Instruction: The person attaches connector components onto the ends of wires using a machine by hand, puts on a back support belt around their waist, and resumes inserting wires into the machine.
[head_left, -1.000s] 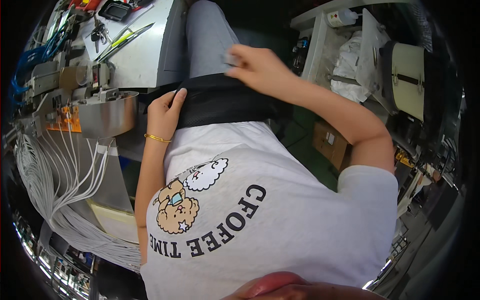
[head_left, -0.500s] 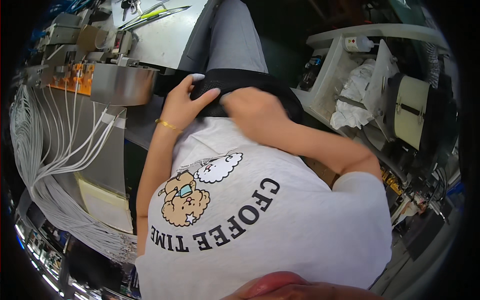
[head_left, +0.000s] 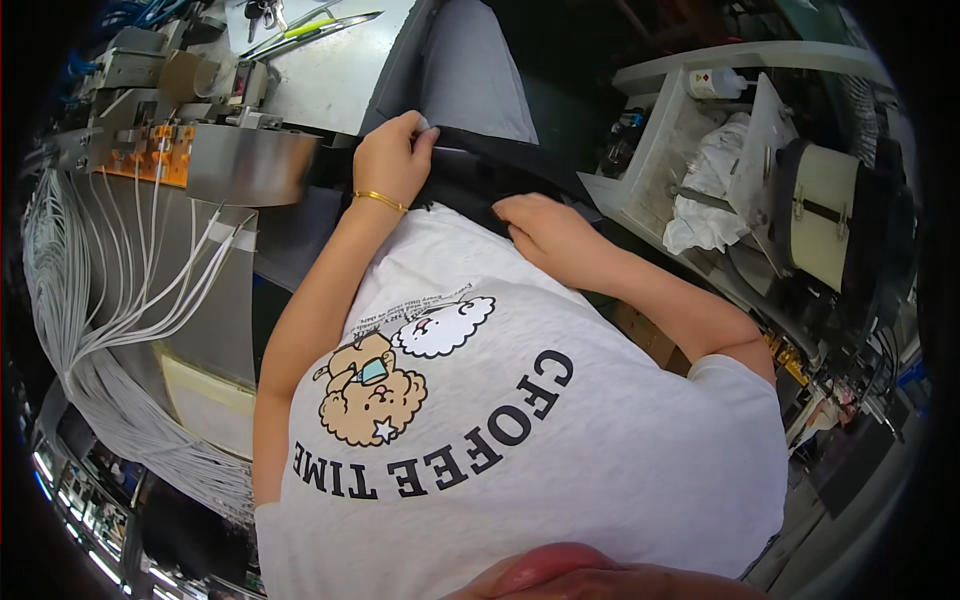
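A piece of black cloth lies across my lap, just past the hem of my white printed T-shirt. My left hand, with a gold bracelet at its wrist, is closed on the cloth's upper left edge, thumb against fingers. Lower and to the right, my right hand has its fingers curled in on the dark cloth, and their tips are partly hidden. Beyond the cloth a grey trouser leg reaches forward.
At left, a bundle of white wires hangs beside an orange-and-metal machine. Tweezers and keys lie on a metal table. On the right, an open drawer contains a white bottle and crumpled white plastic.
My left hand has moved up and slightly right, lifting the cloth's edge. The right hand has shifted right and a little down, so the hands are farther apart.
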